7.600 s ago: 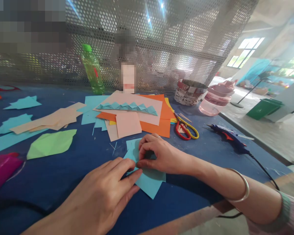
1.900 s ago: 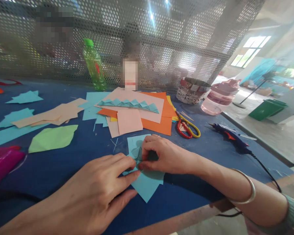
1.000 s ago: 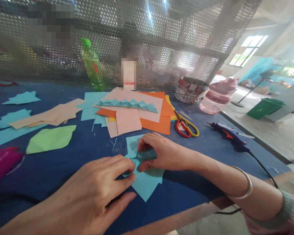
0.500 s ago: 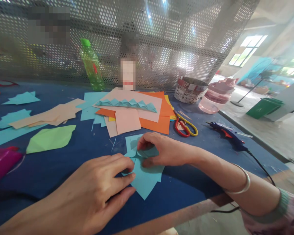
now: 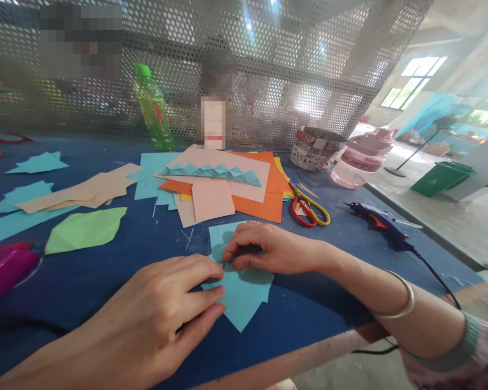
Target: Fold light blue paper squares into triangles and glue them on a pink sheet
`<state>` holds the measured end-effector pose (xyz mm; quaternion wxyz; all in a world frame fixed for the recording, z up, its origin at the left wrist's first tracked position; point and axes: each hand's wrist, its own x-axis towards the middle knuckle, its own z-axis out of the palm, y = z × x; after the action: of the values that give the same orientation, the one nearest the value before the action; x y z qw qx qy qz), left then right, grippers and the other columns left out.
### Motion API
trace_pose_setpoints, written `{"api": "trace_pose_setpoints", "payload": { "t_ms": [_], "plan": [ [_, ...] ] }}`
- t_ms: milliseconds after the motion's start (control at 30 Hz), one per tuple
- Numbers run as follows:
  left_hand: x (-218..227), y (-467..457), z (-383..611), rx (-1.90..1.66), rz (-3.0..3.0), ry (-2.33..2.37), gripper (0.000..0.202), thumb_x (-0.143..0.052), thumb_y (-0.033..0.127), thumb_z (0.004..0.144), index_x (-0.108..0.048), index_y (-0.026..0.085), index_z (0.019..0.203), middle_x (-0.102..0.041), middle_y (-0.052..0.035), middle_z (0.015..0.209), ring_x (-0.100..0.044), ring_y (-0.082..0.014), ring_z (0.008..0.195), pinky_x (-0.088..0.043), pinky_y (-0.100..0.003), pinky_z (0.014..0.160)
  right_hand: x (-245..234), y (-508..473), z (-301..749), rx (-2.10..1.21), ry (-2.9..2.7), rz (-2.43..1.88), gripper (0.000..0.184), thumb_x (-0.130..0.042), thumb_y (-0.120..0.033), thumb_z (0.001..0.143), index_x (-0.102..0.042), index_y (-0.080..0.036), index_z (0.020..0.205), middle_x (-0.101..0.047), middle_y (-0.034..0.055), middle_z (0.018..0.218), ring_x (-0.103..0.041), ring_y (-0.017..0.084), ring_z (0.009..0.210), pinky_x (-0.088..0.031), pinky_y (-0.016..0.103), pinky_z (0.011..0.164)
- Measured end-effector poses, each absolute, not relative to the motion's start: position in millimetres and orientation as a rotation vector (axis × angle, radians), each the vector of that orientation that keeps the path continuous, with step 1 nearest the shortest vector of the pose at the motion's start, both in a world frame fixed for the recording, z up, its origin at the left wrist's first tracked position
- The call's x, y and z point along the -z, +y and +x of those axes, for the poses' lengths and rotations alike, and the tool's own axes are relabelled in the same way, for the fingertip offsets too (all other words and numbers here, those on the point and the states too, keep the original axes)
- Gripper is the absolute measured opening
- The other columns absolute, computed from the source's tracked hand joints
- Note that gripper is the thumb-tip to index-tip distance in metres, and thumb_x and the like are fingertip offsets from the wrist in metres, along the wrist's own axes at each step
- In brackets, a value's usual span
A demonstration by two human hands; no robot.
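Observation:
A light blue paper piece (image 5: 244, 295) with folded points lies on the blue table near its front edge. My right hand (image 5: 274, 248) is curled over its upper part, fingertips pinching a fold down. My left hand (image 5: 162, 311) rests on the paper's left edge, index finger and thumb pressing it to the table. A silver bangle sits on my right wrist. The middle of the paper is hidden under my fingers.
Behind lie peach, orange and blue sheets with a strip of folded blue triangles (image 5: 211, 172). Red and yellow scissors (image 5: 309, 210) and a blue glue gun (image 5: 380, 225) lie right. A green bottle (image 5: 152, 111), woven basket (image 5: 317, 150), pink jug (image 5: 361, 162), green leaf shape (image 5: 85, 230).
My right fingers have shifted slightly left and closed down on the fold. The left hand keeps pressing the paper's left edge. The paper has stayed in place.

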<state>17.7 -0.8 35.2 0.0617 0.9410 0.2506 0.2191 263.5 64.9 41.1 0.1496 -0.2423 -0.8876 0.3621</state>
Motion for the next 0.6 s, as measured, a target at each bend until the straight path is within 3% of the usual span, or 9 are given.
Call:
{"api": "trace_pose_setpoints", "payload": {
  "t_ms": [100, 200, 400, 600],
  "plan": [
    [-35.7, -1.0, 16.9, -0.688, 2.862, 0.746, 0.028, -0.048, 0.02, 0.104, -0.075, 0.025, 0.1, -0.075, -0.0024, 0.106, -0.074, -0.017, 0.092, -0.059, -0.029, 0.08, -39.3, 63.3, 262.4, -1.019, -2.55, -0.68, 0.019, -0.079, -0.027, 0.091, -0.073, -0.017, 0.105, -0.068, 0.0017, 0.094, -0.063, 0.014, 0.091, -0.049, 0.026, 0.084],
    [-35.9, -0.9, 15.8, -0.712, 2.871, 0.731, 0.028, -0.048, 0.02, 0.104, -0.075, 0.025, 0.1, -0.076, -0.0018, 0.103, -0.074, -0.0164, 0.087, -0.059, -0.028, 0.077, -35.3, 63.0, 261.8, -1.005, -2.531, -0.67, 0.017, -0.082, -0.026, 0.088, -0.074, -0.016, 0.099, -0.065, 0.0004, 0.09, -0.061, 0.014, 0.088, -0.048, 0.025, 0.082],
    [-35.7, -1.2, 14.5, -0.679, 2.861, 0.736, 0.026, -0.05, 0.018, 0.103, -0.074, 0.024, 0.094, -0.075, -0.002, 0.101, -0.073, -0.0168, 0.086, -0.058, -0.029, 0.075, -31.6, 63.3, 260.9, -0.98, -2.52, -0.644, 0.005, -0.075, -0.014, 0.09, -0.072, -0.017, 0.093, -0.067, 0.0004, 0.09, -0.062, 0.014, 0.088, -0.049, 0.027, 0.084],
    [-34.6, -1.4, 14.2, -0.644, 2.88, 0.713, 0.024, -0.049, 0.018, 0.103, -0.072, 0.024, 0.098, -0.073, -0.0019, 0.1, -0.072, -0.0166, 0.087, -0.058, -0.029, 0.075, -29.9, 63.5, 260.4, -1.021, -2.519, -0.49, 0.022, -0.06, -0.001, 0.092, -0.075, -0.017, 0.098, -0.074, 0.0036, 0.096, -0.065, 0.015, 0.094, -0.052, 0.029, 0.09]
  ]
}}
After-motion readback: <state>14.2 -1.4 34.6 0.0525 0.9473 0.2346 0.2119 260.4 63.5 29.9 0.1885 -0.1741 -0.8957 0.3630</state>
